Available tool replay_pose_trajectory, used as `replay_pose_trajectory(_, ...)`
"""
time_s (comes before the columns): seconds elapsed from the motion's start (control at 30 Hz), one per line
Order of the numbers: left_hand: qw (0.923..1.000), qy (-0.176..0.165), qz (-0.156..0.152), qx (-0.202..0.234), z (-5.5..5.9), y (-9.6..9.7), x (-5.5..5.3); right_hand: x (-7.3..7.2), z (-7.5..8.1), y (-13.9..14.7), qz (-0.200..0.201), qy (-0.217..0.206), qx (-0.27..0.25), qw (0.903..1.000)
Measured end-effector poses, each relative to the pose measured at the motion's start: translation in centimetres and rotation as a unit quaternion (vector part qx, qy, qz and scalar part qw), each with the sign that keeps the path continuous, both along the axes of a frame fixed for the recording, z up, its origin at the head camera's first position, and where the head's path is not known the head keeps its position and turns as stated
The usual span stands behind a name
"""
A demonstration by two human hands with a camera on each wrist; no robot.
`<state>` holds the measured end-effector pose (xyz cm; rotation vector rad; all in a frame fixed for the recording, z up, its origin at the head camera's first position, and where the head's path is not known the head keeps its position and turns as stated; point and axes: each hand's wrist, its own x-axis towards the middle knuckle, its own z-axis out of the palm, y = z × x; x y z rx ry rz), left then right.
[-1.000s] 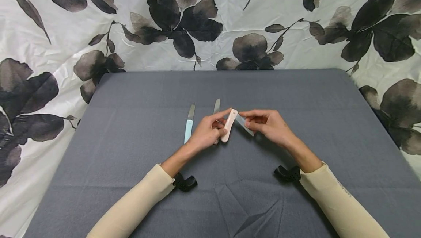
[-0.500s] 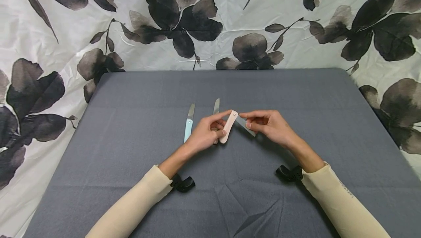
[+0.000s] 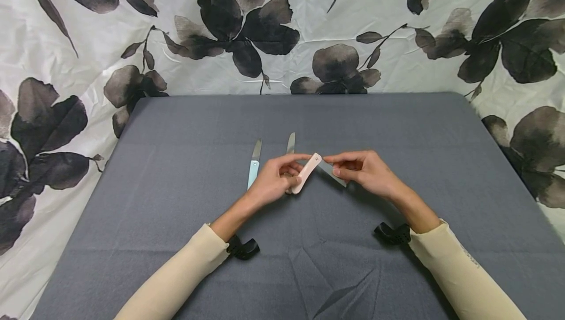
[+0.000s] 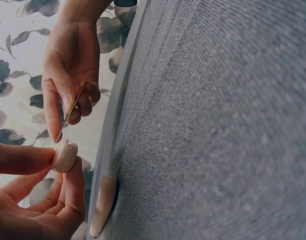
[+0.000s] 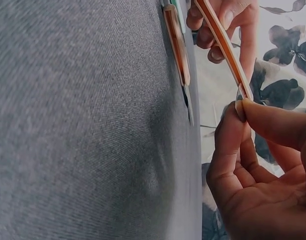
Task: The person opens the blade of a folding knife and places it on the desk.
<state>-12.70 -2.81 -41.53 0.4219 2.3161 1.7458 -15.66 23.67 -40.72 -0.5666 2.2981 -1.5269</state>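
A folding knife with a pale pink handle is held partly unfolded above the table, its pivot end uppermost. My left hand grips the handle between thumb and fingers, the index finger stretched to the pivot. On the other side, my right hand pinches the steel blade between thumb and fingertips. The right wrist view looks into the slot of the handle, which appears orange inside. Blade and handle form an upside-down V in the head view.
A light blue folding knife lies unfolded left of my hands. Another unfolded knife lies behind my left hand, its handle mostly hidden. Dark grey cloth covers the table; a floral sheet hangs behind.
The angle between blade and handle has widened. The handle has tilted farther over, its pivot end shifting slightly right and nearer me; my right hand has moved slightly right and nearer with the blade.
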Motion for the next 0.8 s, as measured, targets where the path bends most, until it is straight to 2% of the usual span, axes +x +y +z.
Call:
replay_pose_trajectory(0.3,0.9997,0.003,-0.011,-0.022,0.0,-0.4,0.1,0.1,-0.1,0.2,0.005,-0.006,0.009,0.9999)
replay_pose_trajectory(0.63,0.9975,0.014,-0.046,-0.051,0.2,-0.9,-0.1,0.3,0.0,0.5,0.017,-0.007,0.017,0.9997)
replay_pose_trajectory(0.8,0.9946,0.034,-0.067,-0.071,0.4,-1.2,-0.6,0.4,0.0,0.6,0.021,-0.007,0.021,0.9995)
